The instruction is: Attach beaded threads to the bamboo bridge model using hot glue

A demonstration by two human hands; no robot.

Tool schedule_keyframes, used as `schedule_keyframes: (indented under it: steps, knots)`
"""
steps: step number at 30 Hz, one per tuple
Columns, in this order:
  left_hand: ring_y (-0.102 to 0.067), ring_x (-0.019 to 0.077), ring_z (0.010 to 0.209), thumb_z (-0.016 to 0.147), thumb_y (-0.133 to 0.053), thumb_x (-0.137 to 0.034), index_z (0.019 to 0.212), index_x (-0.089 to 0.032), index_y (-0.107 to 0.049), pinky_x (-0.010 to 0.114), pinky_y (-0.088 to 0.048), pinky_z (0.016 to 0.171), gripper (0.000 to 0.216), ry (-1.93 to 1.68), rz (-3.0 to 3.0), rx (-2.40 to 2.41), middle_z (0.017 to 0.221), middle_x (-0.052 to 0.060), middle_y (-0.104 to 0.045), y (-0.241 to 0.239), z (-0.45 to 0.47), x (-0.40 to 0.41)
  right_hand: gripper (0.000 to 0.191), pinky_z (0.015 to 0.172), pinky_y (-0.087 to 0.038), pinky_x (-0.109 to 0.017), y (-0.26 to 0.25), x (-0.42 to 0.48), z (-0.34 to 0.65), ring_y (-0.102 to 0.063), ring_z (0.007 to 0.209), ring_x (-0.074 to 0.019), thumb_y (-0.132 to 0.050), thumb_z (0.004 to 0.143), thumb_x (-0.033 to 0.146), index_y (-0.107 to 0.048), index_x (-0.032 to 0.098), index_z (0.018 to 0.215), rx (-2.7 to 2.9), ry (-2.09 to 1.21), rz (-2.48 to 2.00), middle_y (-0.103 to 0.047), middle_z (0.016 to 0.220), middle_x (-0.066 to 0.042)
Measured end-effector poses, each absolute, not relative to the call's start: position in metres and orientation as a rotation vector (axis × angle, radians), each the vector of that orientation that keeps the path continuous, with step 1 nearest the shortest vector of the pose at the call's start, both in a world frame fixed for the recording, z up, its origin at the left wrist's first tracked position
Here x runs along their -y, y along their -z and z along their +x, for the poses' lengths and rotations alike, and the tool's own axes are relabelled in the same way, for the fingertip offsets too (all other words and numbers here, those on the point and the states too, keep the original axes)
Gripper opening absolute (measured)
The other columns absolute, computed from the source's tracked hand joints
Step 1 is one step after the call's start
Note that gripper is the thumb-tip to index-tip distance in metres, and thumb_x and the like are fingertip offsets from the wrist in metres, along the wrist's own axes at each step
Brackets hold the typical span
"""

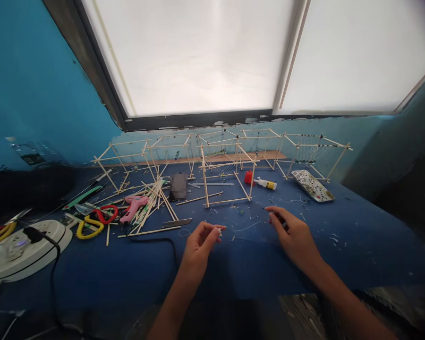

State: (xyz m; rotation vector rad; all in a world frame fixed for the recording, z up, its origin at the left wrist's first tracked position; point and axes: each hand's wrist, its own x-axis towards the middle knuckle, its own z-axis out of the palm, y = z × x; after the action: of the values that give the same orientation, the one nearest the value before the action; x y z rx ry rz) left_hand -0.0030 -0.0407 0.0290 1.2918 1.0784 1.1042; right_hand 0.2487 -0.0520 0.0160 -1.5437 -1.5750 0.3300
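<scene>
Pinching a small white piece [219,232] in the left hand [200,243], lower centre of the frame, beside a fine thread [247,229].

The thread runs rightward above or along the blue table [255,262] toward the right hand [293,232], its fingertips nearly together; whether they hold anything, I cannot tell. The thread should be feather-light, limp and easily tangled, best pinched near an end; the white piece looks light too, best gripped by its edges.
</scene>
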Motion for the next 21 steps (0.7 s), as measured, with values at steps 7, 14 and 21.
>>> schedule_keyframes:
  steps: [7,14,21]
  knots:
    - [-0.064,0.0170,0.087,0.085,-0.073,-0.044,0.092,-0.020,-0.079,0.026,-0.049,0.082,0.025,-1.256,1.107,-1.020,0.088,0.003,-0.073,-0.024,0.025,0.061,0.011,0.070,-0.051,-0.030,-0.030,0.098,0.188,-0.063,0.075,-0.0177,-0.060,0.097,0.029,-0.070,0.026,0.101,1.598,-0.374,-1.174,-0.068,0.089,-0.004]
    - [-0.067,0.0205,0.086,0.088,-0.070,-0.038,0.091,-0.021,-0.081,0.029,-0.051,0.078,0.020,-1.334,1.437,-1.025,0.090,0.005,-0.075,-0.032,0.034,0.058,0.025,0.063,-0.046,-0.028,-0.036,0.078,0.173,-0.055,0.069,-0.0161,-0.056,0.098,0.041,-0.068,0.022,0.088,1.416,-0.638,-1.209,-0.060,0.076,-0.001]
    - [-0.061,0.0153,0.075,0.092,-0.062,-0.043,0.091,-0.019,-0.069,0.024,-0.047,0.068,0.025,-1.339,1.437,-1.179,0.082,0.001,-0.067,-0.028,0.033,0.046,0.026,0.058,-0.041,-0.026,-0.035,0.063,0.183,-0.050,0.064,-0.0143,-0.042,0.103,0.042,-0.055,0.022,0.092,1.574,-0.880,-1.283,-0.056,0.074,0.001]
